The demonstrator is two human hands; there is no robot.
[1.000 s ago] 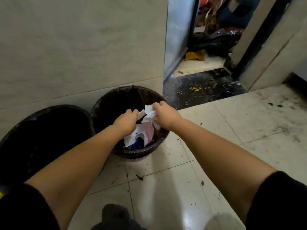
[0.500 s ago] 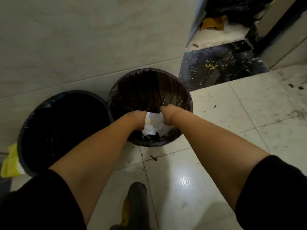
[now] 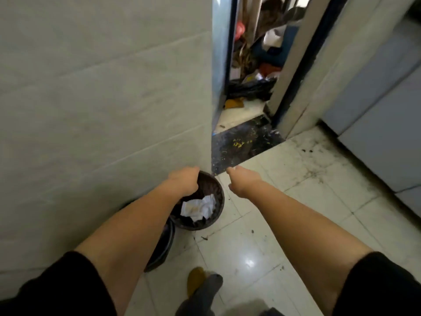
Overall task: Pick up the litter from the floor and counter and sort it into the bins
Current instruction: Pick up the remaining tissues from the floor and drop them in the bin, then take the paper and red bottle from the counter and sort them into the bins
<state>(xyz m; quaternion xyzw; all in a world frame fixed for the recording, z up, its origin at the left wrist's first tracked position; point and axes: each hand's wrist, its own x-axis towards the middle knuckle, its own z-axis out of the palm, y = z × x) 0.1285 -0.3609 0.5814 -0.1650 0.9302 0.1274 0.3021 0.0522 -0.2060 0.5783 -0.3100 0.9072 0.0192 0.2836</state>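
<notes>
My left hand (image 3: 185, 181) hung over the far rim of the round dark bin (image 3: 217, 207), fingers curled downward and back of the hand toward me; I saw nothing between them, though the fingertips were hidden against the bin's lining. My right hand (image 3: 243, 182) was out over the floor just to the right of that bin, loosely curled with the thumb pointing ahead, and it held nothing that I could see.

No writing or brand was readable anywhere, neither on the bin nor on what lay in it.

Inside the bin lay crumpled white paper (image 3: 198, 208), creased and faintly stained yellowish on its left part, resting on darker rubbish against a black liner. A second bin (image 3: 162, 245), also black, stood just nearer to me and to the left, touching or nearly touching the first one; my left forearm covered most of it.

Both bins stood against the pale tiled wall (image 3: 102, 110). To the right of the first bin the glossy floor tiles (image 3: 262, 242) carried small dark specks and grime. Beyond the bin a dark speckled threshold (image 3: 241, 144) with yellow flecks led into a cluttered doorway, where a black bag (image 3: 250, 88) and a yellow scrap (image 3: 234, 103) lay. Nearer to me than the bins, a grey shoe with yellow (image 3: 202, 290) showed at the bottom edge.
</notes>
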